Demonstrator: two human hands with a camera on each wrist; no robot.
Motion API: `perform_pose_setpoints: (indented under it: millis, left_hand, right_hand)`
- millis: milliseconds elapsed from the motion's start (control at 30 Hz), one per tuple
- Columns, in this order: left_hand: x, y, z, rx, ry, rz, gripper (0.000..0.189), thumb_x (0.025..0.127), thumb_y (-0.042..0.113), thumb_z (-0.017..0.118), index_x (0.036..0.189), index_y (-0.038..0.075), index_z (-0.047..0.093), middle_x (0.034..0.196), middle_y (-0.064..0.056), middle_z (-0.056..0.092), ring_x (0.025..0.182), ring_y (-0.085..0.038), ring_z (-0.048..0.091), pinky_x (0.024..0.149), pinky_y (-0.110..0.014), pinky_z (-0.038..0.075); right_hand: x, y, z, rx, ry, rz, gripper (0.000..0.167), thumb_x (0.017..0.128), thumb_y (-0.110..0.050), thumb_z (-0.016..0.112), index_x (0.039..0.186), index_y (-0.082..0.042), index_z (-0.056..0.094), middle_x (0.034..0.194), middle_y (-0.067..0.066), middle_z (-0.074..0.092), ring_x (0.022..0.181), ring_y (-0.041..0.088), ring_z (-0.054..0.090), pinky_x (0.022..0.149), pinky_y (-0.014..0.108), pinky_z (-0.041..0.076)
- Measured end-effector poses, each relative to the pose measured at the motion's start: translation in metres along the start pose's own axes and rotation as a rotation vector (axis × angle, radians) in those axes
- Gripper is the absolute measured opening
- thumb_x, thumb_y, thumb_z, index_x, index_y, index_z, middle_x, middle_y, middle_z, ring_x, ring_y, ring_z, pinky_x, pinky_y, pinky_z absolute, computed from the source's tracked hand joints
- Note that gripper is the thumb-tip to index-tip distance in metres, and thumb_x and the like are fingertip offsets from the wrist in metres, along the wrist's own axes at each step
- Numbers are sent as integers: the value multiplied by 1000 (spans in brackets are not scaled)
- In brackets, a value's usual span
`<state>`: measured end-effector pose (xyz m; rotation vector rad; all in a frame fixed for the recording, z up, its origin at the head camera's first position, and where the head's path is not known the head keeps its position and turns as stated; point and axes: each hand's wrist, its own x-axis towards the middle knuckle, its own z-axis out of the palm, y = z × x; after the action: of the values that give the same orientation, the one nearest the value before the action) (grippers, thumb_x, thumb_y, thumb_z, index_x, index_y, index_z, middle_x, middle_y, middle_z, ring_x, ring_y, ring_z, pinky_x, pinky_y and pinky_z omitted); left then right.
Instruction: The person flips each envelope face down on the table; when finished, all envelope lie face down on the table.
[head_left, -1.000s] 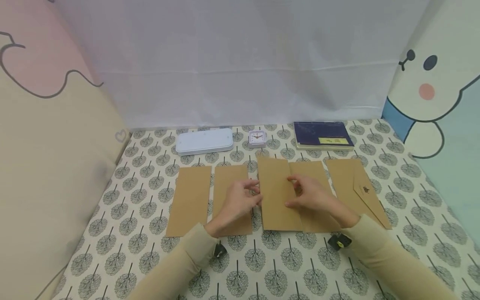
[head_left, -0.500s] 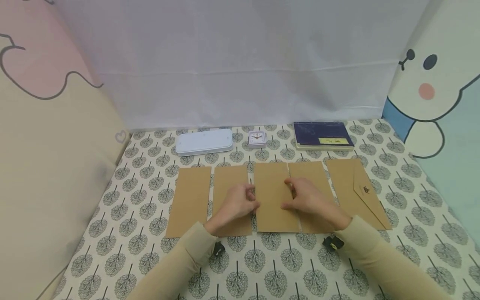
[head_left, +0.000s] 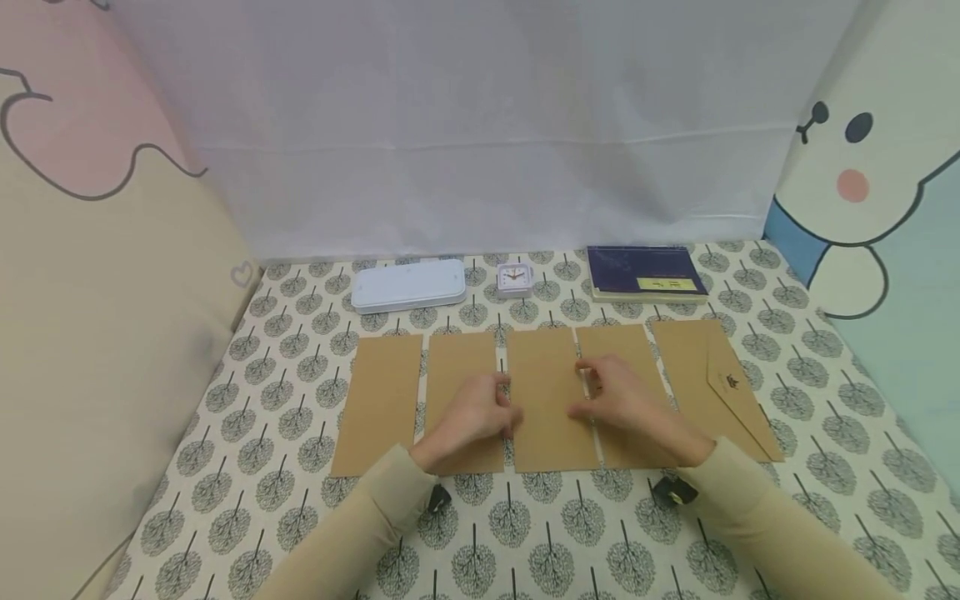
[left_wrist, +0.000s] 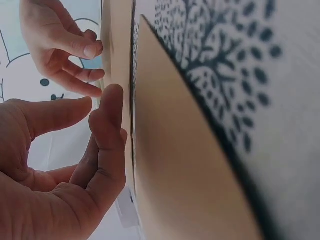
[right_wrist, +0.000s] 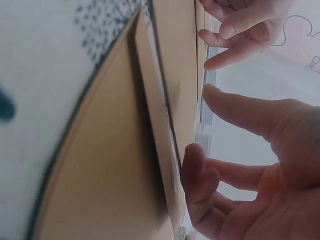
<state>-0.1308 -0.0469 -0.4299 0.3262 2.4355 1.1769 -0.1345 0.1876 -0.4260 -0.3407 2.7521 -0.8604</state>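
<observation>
Several brown paper envelopes lie side by side in a row on the patterned cloth. The middle envelope (head_left: 547, 442) is flat between my two hands, with narrow gaps to its neighbours. My left hand (head_left: 472, 412) hovers over the second envelope from the left (head_left: 461, 350), fingers loosely curved, holding nothing. On the other side my right hand (head_left: 622, 400) is over the fourth envelope (head_left: 615, 337), its thumb and fingers apart near the middle envelope's right edge. Both wrist views show space between thumb and fingers. The far-right envelope (head_left: 686, 367) shows a pointed flap with a small dark print.
Behind the row stand a pale tin case (head_left: 408, 285), a small lilac clock (head_left: 514, 280) and a dark blue book (head_left: 645, 271) with a yellow label. The leftmost envelope (head_left: 378, 400) lies beyond my left hand. A white curtain (head_left: 480, 167) closes off the back.
The middle envelope, earlier partly over its right neighbour and between my fingers, came down and slightly left to lie flat. My hands have let go of it.
</observation>
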Motion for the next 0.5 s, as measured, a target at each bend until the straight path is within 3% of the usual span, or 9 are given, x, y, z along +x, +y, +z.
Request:
perform_pose_setpoints:
  millis: [133, 267, 367, 500]
  left_hand:
    - [4, 4, 6, 31, 37, 43, 61, 81, 12, 73, 134, -3, 49, 80, -2, 66, 62, -11, 58, 56, -23, 50]
    - [10, 10, 15, -32, 43, 115, 58, 82, 18, 76, 132, 0, 53, 102, -4, 66, 85, -12, 64, 70, -21, 52]
    - [13, 17, 19, -95, 36, 151, 56, 83, 18, 75, 132, 1, 53, 109, -7, 65, 90, -15, 65, 71, -22, 53]
    - [16, 28, 26, -111, 25, 191, 54, 84, 16, 74, 131, -1, 53, 116, -11, 63, 95, -18, 64, 76, -22, 52]
  right_hand:
    - [-7, 7, -7, -8, 29, -8, 77, 71, -26, 85, 130, 8, 50, 109, 22, 56, 98, 34, 53, 84, 49, 46]
    - [-15, 14, -15, -24, 52, 4, 78, 71, -27, 84, 131, 8, 49, 110, 22, 55, 98, 34, 52, 83, 50, 46]
    - [-19, 20, -19, -21, 62, 20, 81, 72, -28, 84, 134, 9, 46, 111, 24, 53, 96, 35, 52, 81, 50, 46]
    - [-23, 27, -24, -38, 60, 61, 87, 73, -31, 83, 137, 9, 41, 118, 28, 49, 100, 39, 52, 82, 54, 46]
